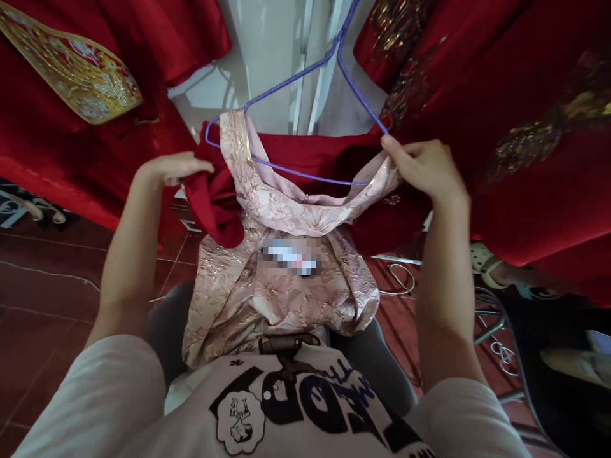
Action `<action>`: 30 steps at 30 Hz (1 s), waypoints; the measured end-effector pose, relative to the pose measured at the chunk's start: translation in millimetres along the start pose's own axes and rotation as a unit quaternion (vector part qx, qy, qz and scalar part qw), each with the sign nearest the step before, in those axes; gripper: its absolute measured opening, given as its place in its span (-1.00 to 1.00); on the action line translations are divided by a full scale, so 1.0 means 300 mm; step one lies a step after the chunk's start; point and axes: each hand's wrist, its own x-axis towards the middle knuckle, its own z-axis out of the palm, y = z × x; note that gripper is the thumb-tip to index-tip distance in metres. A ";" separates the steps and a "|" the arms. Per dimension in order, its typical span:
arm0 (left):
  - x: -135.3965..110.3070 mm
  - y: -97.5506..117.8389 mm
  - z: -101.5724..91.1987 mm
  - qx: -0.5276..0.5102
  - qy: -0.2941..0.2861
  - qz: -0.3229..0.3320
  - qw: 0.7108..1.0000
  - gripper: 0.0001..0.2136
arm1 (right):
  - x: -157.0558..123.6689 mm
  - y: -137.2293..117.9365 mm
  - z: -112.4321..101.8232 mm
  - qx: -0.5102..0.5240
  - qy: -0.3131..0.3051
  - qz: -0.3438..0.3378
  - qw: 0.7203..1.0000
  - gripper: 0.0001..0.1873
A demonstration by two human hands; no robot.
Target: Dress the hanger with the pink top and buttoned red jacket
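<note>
A pink brocade dress [305, 216] with a metallic floral pattern hangs before me on a purple wire hanger [286, 83]; its lower part lies over my lap. My right hand [429, 166] is closed on the dress's right shoulder, with the thumb by the hanger's right arm. The left strap sits over the hanger's left arm. On the other side, my left hand [179, 166] pinches a piece of red cloth [214, 207] beside the dress; its fingertips are partly hidden. More red fabric shows behind the neckline.
Red garments [515, 83] with sequins hang at the right, and another with a gold embroidered panel [95, 76] at the left. Behind the hanger is a pale cabinet [272, 44]. White cables [401, 280] lie on the tiled floor. A person's foot in a clog [487, 264] shows at right.
</note>
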 end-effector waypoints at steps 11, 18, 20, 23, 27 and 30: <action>0.057 0.099 0.005 -0.075 -0.040 0.231 0.969 -0.42 | -0.019 0.055 -0.015 0.190 0.042 -0.101 0.976 -0.84; 0.229 0.298 0.231 -0.005 0.055 0.198 0.979 -0.59 | 0.040 0.045 0.155 0.060 0.164 -0.116 0.978 -0.76; 0.238 0.284 0.289 0.039 0.093 0.187 0.977 -0.50 | 0.056 0.047 0.180 0.047 0.183 -0.098 0.977 -0.77; 0.219 0.234 0.315 0.080 0.171 0.210 0.959 -0.58 | 0.071 0.055 0.181 0.044 0.181 -0.067 0.980 -0.78; 0.174 0.193 0.266 0.086 0.143 0.237 0.957 -0.67 | 0.061 0.070 0.146 0.063 0.140 -0.056 0.987 -0.75; 0.142 0.193 0.227 0.074 0.122 0.217 0.966 -0.68 | 0.043 0.073 0.130 0.085 0.134 -0.044 0.986 -0.74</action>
